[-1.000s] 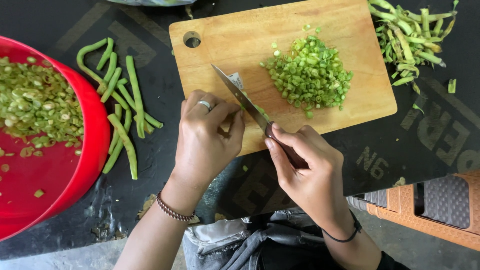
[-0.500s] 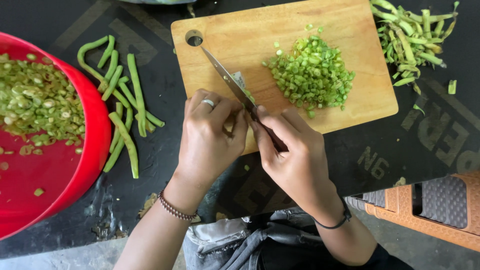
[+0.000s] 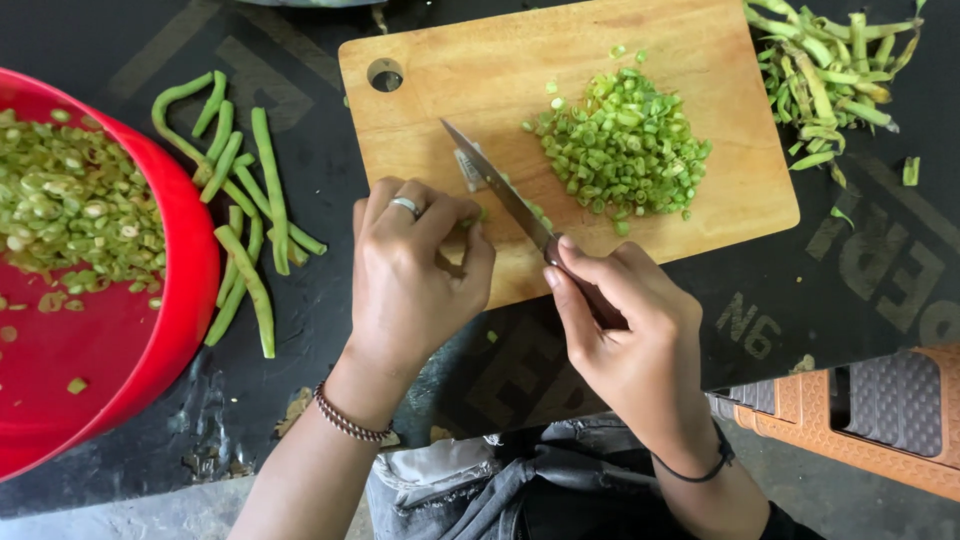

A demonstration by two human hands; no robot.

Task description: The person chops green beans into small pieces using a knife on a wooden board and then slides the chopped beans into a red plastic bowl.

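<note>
At frame centre, on the wooden cutting board (image 3: 520,60), the right hand (image 3: 630,340) clenches a knife (image 3: 505,190) mid-slice while the left hand (image 3: 415,270) pinches green beans (image 3: 478,214); next, seemingly, feeding them forward.

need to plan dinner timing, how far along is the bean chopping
Done: chopped pieces fill the red bowl and a pile sits on the cutting board. In hand: the right hand holds the knife while the left hand pins beans. Left: several whole beans beside the board.

Small white label (image 3: 468,166) on knife blade (image 3: 500,190).
</note>
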